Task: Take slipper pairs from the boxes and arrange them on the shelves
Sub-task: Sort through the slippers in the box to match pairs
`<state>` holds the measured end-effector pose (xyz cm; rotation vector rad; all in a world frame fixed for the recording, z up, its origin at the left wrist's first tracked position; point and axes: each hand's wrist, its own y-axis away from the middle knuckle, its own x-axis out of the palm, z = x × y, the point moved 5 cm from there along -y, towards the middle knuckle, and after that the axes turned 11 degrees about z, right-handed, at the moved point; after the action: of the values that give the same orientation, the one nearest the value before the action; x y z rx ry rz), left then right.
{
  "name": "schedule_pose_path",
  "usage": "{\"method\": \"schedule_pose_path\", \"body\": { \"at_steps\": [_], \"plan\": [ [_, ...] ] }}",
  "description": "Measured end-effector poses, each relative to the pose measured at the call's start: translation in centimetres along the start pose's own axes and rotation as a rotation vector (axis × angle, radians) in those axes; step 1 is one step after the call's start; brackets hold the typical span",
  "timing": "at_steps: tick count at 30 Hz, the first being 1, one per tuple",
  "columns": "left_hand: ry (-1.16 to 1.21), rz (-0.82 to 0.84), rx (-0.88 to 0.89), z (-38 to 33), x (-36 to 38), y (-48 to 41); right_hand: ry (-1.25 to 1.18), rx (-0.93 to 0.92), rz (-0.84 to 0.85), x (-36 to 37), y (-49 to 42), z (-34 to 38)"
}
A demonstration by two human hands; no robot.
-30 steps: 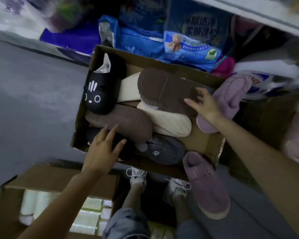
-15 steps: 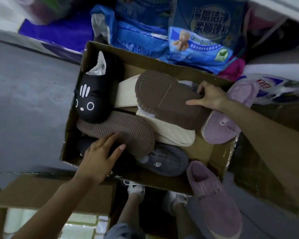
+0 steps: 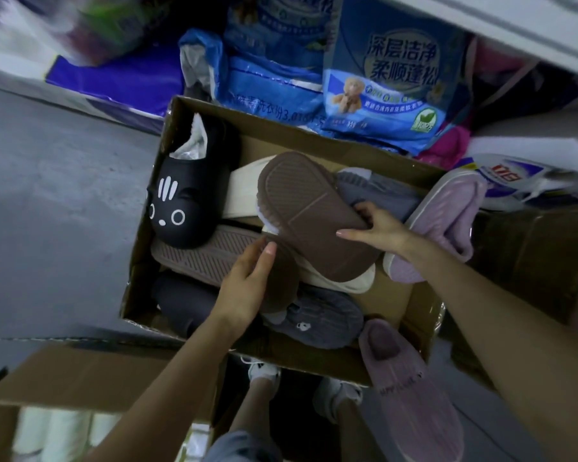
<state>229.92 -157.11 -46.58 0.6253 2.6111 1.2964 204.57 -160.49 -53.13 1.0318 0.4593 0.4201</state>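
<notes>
Head view: the cardboard box (image 3: 254, 128) fills the centre of the frame and is heaped with slippers. The right hand (image 3: 381, 231) reaches in from 4 o'clock and grasps the upper brown slipper (image 3: 307, 211), which is sole-up and tilted over the pile. The left hand (image 3: 247, 281) comes in from 7 o'clock and curls around the lower brown slipper (image 3: 207, 258), also sole-up. A black cat-face slipper (image 3: 187, 201) lies at the box's 10 o'clock and a grey slipper (image 3: 324, 321) at 6. A purple slipper (image 3: 411, 395) hangs over the rim at 5 o'clock.

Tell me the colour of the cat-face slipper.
The cat-face slipper is black with white markings; head view.
</notes>
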Motion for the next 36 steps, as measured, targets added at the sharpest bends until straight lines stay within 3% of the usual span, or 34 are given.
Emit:
{"method": "schedule_pose_path", "body": {
  "at_steps": [3, 6, 12, 15, 17, 20, 26, 28, 30, 33, 36],
  "plan": [
    [0.080, -0.003, -0.016, 0.2, 0.5, 0.2, -0.077, -0.016, 0.020, 1.9, 1.0, 1.0],
    [0.170, 0.020, -0.034, -0.2, 1.0, 1.0, -0.199, -0.105, -0.081, 3.3, 2.8, 2.6],
    [0.311, 0.080, 0.030, -2.6, 2.7, 2.5, -0.053, -0.140, -0.171, 5.7, 6.4, 3.8],
    [0.506, 0.114, 0.022, -2.4, 3.0, 2.3, -0.136, -0.335, -0.232, 7.1, 8.4, 5.6],
    [0.637, 0.110, -0.011, -1.8, 2.3, 2.1, -0.116, -0.394, -0.215, 8.7, 9.4, 6.5],
    [0.725, 0.089, -0.029, -0.4, 1.5, 2.8, -0.317, -0.384, -0.144, 10.9, 10.4, 6.7],
    [0.857, -0.039, 0.008, 1.0, -0.7, 5.6, -0.406, -0.598, -0.110, 14.1, 13.4, 9.9],
    [0.899, -0.038, 0.016, 1.2, -1.6, 6.7, -0.432, -0.554, -0.272, 14.1, 13.7, 9.8],
    [0.935, -0.021, 0.006, 1.3, -2.1, 7.5, -0.627, -0.401, -0.358, 14.3, 13.6, 9.2],
    [0.855, 0.011, 0.009, 0.8, -2.9, 8.0, -1.104, -0.210, -0.078, 16.5, 12.7, 8.8],
    [0.720, 0.023, 0.001, 0.1, -4.4, 8.0, -1.070, -0.210, -0.094, 17.9, 12.3, 8.9]
  ]
}}
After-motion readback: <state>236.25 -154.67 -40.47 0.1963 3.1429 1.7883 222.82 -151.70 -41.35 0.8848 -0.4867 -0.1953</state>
